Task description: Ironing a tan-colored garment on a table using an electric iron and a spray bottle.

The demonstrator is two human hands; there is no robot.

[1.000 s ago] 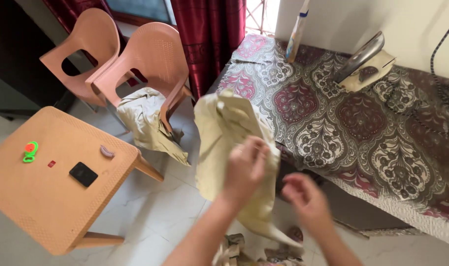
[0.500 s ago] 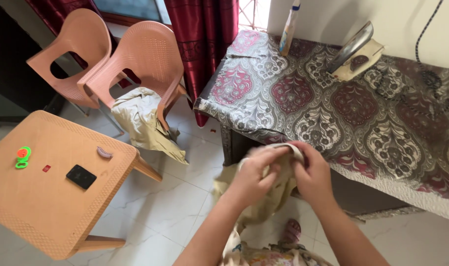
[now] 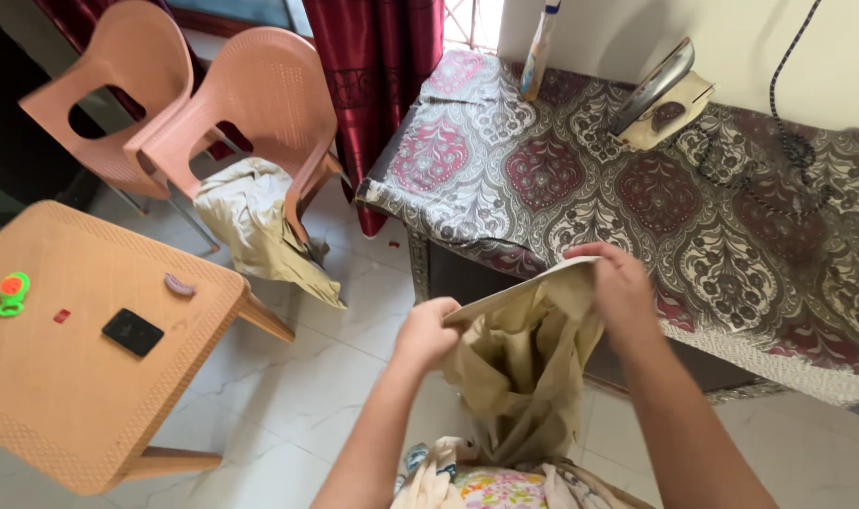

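White marble floor [image 3: 288, 396] fills the lower part of the view, and above it we hold a beige garment [image 3: 523, 368] in the air between our two hands, in front of the patterned ironing table [image 3: 731, 236]. One straight edge of the cloth is stretched between the grips; this edge is the long axis for us, and it rises from lower left to upper right, while the rest of the garment hangs down loosely below it toward a heap of flowered cloth [image 3: 495, 485] at the bottom of the view. Our left hand [image 3: 427, 332] is closed on the lower end of the edge, fingers pressed together on the fabric. Our right hand [image 3: 621, 283] pinches the higher end, with the fingers curled over the cloth, and it is just in front of the near border of the table. So the right hand is nearer to the table, and the left hand stays out over the floor. On the far side of the table an iron [image 3: 654, 87] stands tilted on a pad, with its cord [image 3: 795, 141] beside it and a spray bottle [image 3: 539, 47] near the curtain [image 3: 373, 75]. To the left, another beige cloth [image 3: 255, 226] hangs from a plastic chair [image 3: 250, 104], and a small plastic table [image 3: 90, 377] carries a dark phone [image 3: 132, 332].
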